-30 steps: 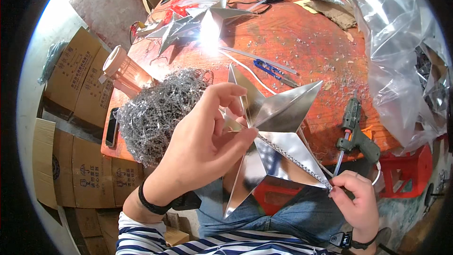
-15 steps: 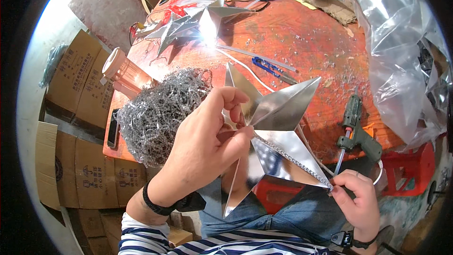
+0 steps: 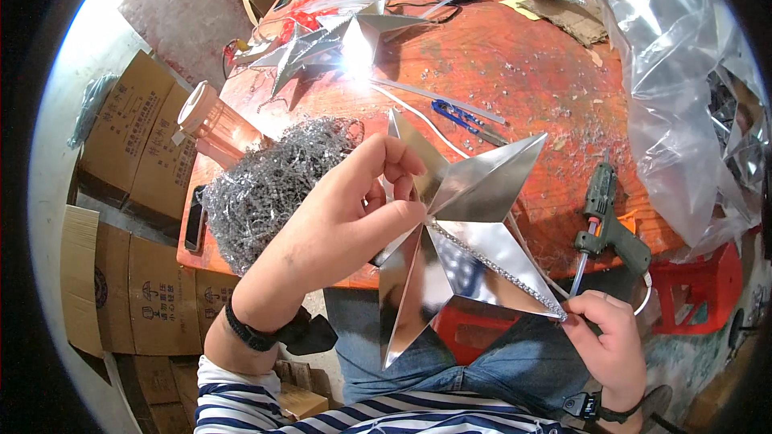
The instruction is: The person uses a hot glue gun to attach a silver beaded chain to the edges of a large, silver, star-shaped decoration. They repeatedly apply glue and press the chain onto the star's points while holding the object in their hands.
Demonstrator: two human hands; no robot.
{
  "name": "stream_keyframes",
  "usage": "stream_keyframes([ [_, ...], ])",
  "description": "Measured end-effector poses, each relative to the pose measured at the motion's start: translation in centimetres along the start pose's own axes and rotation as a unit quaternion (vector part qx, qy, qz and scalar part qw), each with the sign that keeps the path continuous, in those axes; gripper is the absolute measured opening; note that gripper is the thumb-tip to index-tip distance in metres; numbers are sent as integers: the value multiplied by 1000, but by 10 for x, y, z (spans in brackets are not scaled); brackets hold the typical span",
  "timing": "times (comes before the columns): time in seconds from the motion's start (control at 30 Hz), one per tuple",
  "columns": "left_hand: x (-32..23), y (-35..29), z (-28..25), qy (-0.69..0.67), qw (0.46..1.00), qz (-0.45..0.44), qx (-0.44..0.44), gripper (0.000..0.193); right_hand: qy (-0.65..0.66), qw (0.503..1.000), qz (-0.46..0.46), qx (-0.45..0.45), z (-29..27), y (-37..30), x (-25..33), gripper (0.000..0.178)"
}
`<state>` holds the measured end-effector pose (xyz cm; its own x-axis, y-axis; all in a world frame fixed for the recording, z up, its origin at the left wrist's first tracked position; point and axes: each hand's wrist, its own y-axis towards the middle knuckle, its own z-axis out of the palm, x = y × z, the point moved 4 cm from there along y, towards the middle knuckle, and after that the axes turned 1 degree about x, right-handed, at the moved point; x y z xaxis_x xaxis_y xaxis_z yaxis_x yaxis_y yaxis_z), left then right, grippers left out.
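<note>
A shiny silver five-pointed star (image 3: 482,181) with folded, raised points is held above my lap at the table's front edge. A thin silver tinsel trim (image 3: 498,269) runs along one ridge, from the star's middle to its lower right tip. My right hand (image 3: 605,333) pinches that tip and the trim's end. Over the star's middle, my left hand (image 3: 354,201) is closed, its thumb at the trim's inner end and its fingers curled; the point behind it is partly hidden. Left of this hand lies a tangled heap of silver tinsel (image 3: 269,185).
A glue gun (image 3: 603,217) stands at the table's right edge. Blue-handled cutters (image 3: 466,119) and a bright light (image 3: 358,52) lie beyond the star, near other silver stars (image 3: 301,56). A pink cup (image 3: 213,120), phone (image 3: 195,219), plastic sheeting (image 3: 675,88), cartons (image 3: 161,293) and red stool (image 3: 700,293) surround me.
My left wrist and forearm have swung slightly left and down, and the thumb now lies flatter by the star's middle. The star and my right hand have hardly moved.
</note>
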<state>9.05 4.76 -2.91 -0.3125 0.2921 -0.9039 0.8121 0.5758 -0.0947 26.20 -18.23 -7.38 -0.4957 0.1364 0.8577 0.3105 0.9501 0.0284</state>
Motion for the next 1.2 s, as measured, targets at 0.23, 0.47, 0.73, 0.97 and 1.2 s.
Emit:
stream_keyframes([
  [0.23, 8, -17, -46, -258, 957, 24, -134, 35, -36, 998, -52, -6, -12, -3, -1, 10],
  [0.47, 26, -87, -9, 184, 907, 277, -259, 56, -309, 936, -39, -165, -55, 18, -13, 51],
  [0.73, 24, -87, 52, 333, 882, 285, -174, 67, -361, 930, -59, -35, -60, 36, -27, 53],
  [0.97, 4, -91, 66, 383, 865, 262, -189, 67, -241, 959, 0, -151, -79, 10, -2, 41],
  [1.2, -5, -69, 49, 349, 872, 294, -178, 72, -8, 972, -12, -235, -58, 7, 24, 43],
])
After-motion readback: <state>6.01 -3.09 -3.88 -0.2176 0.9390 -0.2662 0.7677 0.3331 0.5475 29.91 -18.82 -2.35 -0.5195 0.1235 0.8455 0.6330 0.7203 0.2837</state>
